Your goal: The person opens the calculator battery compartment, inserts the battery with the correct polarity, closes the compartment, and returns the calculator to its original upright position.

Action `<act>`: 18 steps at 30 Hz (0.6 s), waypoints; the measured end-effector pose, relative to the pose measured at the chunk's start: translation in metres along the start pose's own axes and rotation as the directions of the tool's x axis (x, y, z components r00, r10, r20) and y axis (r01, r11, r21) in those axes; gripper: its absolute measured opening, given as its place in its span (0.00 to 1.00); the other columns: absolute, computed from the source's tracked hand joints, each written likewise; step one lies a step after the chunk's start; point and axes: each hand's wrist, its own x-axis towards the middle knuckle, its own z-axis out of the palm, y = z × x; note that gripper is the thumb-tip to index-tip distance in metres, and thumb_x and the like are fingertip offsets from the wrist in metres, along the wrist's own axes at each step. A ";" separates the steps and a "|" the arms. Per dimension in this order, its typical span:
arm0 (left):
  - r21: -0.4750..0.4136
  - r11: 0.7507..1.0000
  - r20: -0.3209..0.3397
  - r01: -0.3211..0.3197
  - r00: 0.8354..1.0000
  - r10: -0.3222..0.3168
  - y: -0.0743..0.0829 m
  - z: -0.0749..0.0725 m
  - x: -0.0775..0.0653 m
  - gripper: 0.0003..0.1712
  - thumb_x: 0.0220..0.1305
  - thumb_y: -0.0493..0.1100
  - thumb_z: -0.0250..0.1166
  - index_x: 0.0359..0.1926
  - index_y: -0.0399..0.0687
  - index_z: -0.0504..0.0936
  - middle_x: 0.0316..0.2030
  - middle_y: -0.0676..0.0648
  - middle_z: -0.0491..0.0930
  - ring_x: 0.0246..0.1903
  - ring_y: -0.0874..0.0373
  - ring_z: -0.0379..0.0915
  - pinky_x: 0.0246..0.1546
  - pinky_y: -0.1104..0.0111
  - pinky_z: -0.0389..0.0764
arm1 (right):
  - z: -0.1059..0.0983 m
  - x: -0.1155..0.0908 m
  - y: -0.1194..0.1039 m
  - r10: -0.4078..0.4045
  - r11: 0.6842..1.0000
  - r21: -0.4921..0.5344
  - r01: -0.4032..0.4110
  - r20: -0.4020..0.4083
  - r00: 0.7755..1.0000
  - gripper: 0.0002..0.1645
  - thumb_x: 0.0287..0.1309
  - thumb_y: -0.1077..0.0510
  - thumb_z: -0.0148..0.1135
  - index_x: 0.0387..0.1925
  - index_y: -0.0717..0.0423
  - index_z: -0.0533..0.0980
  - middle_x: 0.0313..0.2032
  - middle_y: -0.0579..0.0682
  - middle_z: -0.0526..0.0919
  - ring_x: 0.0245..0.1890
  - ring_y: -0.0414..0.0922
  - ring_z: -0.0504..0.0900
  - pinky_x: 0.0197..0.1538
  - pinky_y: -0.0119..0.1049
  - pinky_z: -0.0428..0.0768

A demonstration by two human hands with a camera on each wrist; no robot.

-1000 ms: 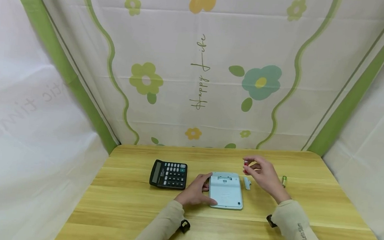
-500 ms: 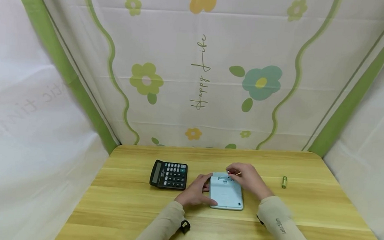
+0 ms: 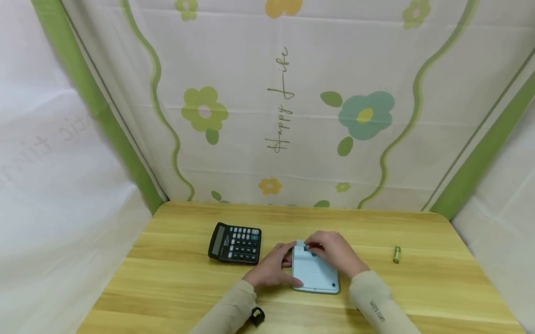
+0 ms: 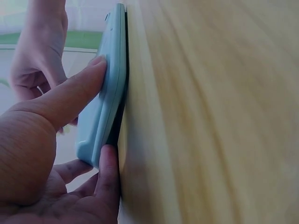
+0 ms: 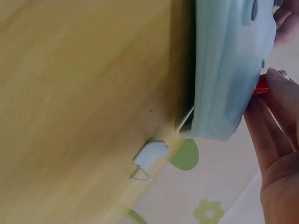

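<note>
A light blue calculator (image 3: 314, 278) lies face down on the table, its back and battery compartment upward. My left hand (image 3: 271, 267) grips its left side; in the left wrist view the thumb is on the back and a finger reaches under the edge. Over the compartment, my right hand (image 3: 336, 253) pinches a red battery (image 5: 261, 86), seen in the right wrist view at the calculator's back. How far the battery sits in the compartment is hidden by the fingers. The small light blue battery cover (image 5: 152, 153) lies on the table beside the calculator, hidden in the head view.
A black calculator (image 3: 238, 245) stands to the left, keys up. One green battery (image 3: 397, 254) lies on the wooden table (image 3: 435, 292) at the right. Behind the table hangs a white curtain (image 3: 238, 56) with flowers.
My right hand has moved left with the red battery, from above the cover to the compartment. My left hand stays on the light blue calculator.
</note>
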 end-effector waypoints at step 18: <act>-0.033 0.999 0.012 -0.001 1.000 0.002 -0.002 0.001 0.001 0.61 0.43 0.55 0.78 0.74 0.60 0.51 0.61 0.54 0.61 0.55 0.62 0.70 0.54 0.74 0.75 | 0.000 -0.012 0.008 -0.106 0.975 -0.186 0.125 0.109 0.988 0.23 0.56 0.54 0.68 0.55 0.45 0.79 0.37 0.41 0.79 0.30 0.35 0.74 0.35 0.30 0.78</act>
